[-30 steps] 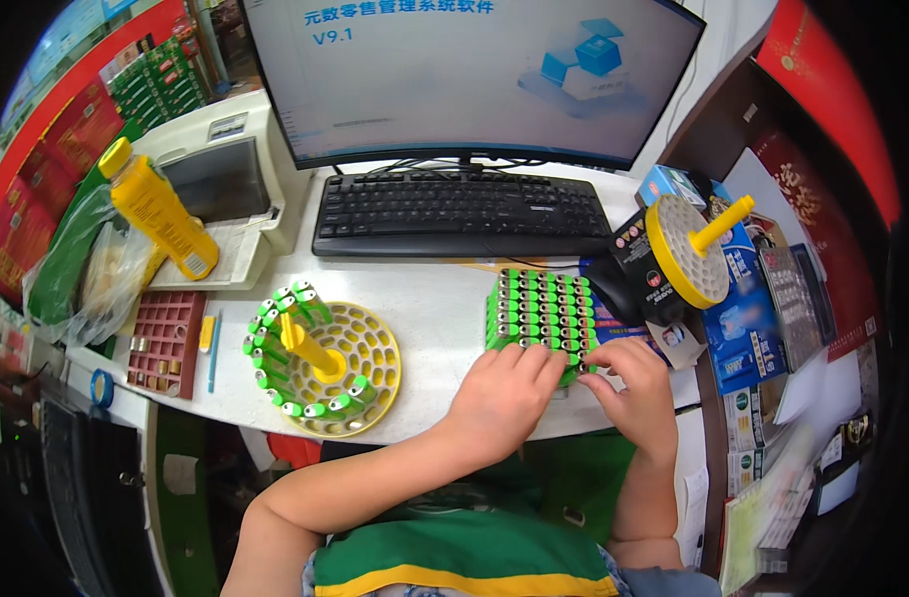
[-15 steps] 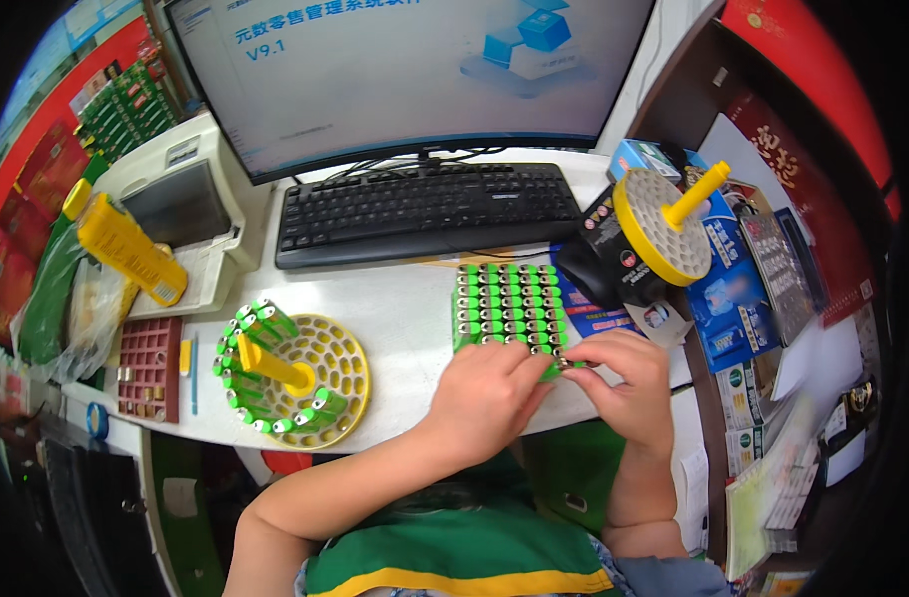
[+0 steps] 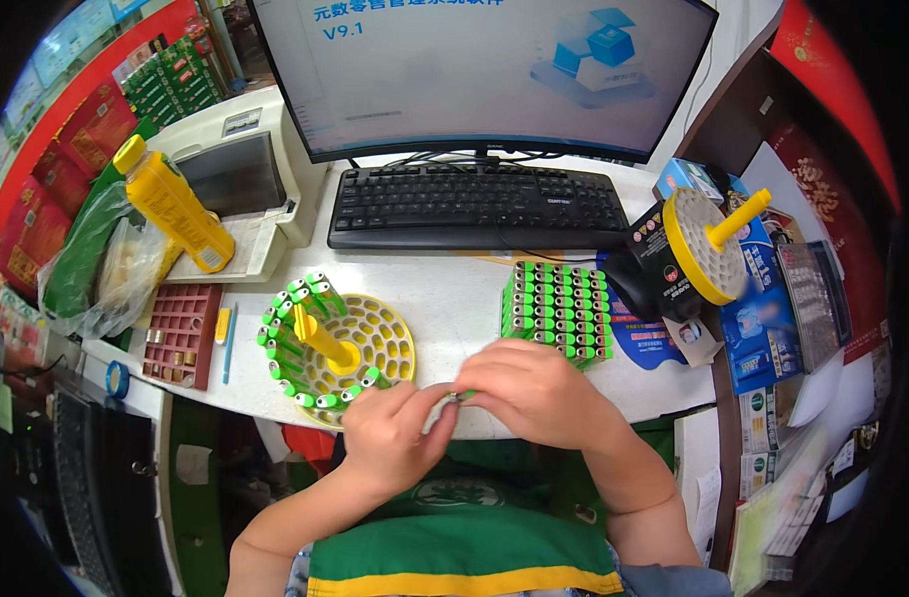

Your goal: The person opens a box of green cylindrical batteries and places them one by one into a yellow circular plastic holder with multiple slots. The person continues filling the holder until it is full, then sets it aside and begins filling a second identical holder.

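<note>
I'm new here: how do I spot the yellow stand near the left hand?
Find the black keyboard below the monitor. In front of its left end sits the round yellow stand. Unlike the other yellow stand, right of the keyboard, it holds green pieces near its rim.

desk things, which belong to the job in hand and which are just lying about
In use, it seems: small green piece at the fingers; block of green cylinders; partly filled yellow rack.

Likely lying about: black keyboard; yellow bottle; red compartment tray; blue pen; second yellow rack, untouched.
</note>
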`<state>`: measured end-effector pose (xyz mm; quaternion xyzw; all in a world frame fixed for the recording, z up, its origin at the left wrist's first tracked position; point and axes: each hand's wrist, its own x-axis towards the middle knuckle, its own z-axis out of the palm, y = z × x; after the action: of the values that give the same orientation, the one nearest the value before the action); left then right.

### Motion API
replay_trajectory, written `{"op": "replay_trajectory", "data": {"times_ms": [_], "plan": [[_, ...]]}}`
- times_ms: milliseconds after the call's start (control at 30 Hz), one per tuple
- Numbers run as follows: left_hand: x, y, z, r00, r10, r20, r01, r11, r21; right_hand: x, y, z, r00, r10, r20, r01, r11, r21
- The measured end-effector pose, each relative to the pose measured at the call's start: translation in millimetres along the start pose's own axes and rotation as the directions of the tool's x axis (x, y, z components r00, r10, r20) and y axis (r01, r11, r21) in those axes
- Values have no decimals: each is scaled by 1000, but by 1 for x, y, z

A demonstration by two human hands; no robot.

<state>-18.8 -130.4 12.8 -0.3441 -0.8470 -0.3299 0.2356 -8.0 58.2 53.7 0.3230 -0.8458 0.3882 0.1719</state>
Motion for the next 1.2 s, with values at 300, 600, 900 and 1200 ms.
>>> {"op": "replay_trajectory", "data": {"times_ms": [300,600,900,1200], "plan": [[-26,-17,-14,995,-50,-87,65,980,189,33,17,31,970,-193,146,179,978,103],[-30,-17,-11,985,-110,-131,136,969,206,40,26,42,960,-238,148,218,966,136],[-32,-20,-9,983,-119,-142,149,963,223,44,27,41,954,-260,153,244,963,111],[-31,-18,-9,979,-132,-153,164,961,222,44,25,43,955,-264,135,253,963,93]]}}
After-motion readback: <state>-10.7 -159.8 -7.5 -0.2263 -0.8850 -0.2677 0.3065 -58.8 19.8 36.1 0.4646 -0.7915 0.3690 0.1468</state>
